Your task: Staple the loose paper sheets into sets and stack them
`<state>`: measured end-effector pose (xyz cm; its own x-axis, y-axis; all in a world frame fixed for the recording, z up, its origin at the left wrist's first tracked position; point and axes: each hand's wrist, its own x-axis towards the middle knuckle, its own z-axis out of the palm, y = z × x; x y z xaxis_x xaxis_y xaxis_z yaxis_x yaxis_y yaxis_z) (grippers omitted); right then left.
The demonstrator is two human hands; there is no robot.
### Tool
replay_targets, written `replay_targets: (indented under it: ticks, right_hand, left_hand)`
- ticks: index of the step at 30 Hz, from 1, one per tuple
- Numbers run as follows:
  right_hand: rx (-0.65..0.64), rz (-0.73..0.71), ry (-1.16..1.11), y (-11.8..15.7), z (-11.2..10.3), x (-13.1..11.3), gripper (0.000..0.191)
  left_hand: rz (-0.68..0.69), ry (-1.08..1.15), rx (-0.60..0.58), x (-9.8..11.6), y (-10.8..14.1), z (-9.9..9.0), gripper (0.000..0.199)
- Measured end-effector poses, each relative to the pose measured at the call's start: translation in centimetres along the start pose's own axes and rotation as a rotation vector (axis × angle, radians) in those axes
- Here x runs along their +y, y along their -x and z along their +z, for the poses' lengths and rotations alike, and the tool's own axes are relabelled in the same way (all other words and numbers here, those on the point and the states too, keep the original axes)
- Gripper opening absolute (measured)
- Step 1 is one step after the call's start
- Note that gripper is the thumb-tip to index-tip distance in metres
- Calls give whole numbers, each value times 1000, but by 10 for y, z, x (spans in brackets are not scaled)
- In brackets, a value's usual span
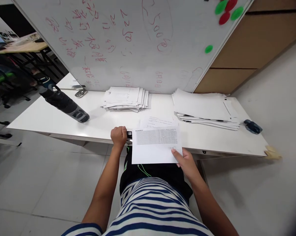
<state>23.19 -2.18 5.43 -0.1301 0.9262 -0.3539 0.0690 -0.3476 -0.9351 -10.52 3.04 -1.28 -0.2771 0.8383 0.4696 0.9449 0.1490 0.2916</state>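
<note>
My right hand [186,162] pinches the lower right corner of a white printed sheet [152,152], thumb on top, held over the desk's front edge. My left hand [119,136] is wrapped round a black object [129,135], perhaps a stapler, at the sheet's left edge; the sheet partly hides it. Beyond the held sheet, more printed paper [159,121] lies on the white desk [98,126]. A stack of papers [123,96] sits at the back middle, and a wider, fanned stack [202,106] lies to the right.
A dark bottle [66,106] stands on the desk's left part, near a grey computer mouse [81,93]. A small dark object [253,127] lies at the right end. Behind the desk rises a whiteboard [182,39] with red writing and round magnets.
</note>
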Motion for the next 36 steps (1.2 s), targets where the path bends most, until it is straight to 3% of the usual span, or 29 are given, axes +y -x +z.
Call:
replay_targets:
  ticks: [5, 8, 11, 16, 19, 22, 29, 32, 36]
  right_hand:
    - [50, -13, -108, -8, 6, 6, 49]
    - [151, -80, -20, -19, 2, 3, 51]
    - [279, -219, 209, -37, -2, -1, 51]
    - [337, -291, 875, -60, 1, 6, 47]
    - [476, -426, 1081, -65, 5, 15, 62]
    - [589, -488, 1091, -68, 1, 22, 75]
    - [788, -588, 959, -99, -42, 33, 68]
    - [800, -551, 934, -113, -52, 40, 62]
    - [764, -455, 954, -121, -49, 43, 59]
  left_hand:
    - [18, -6, 11, -1, 0, 0, 43]
    - [20, -2, 25, 0, 1, 1, 44]
    - [22, 6, 30, 1, 0, 0, 44]
    - [-10, 9, 2, 2, 2, -1, 44]
    - [-29, 21, -25, 4, 3, -3, 44]
    - [-43, -6, -55, 4, 1, -7, 44]
    - [18, -20, -244, -3, -24, -21, 37]
    - [59, -47, -265, 0, -30, -29, 33]
    - [254, -97, -206, 14, -44, -40, 24]
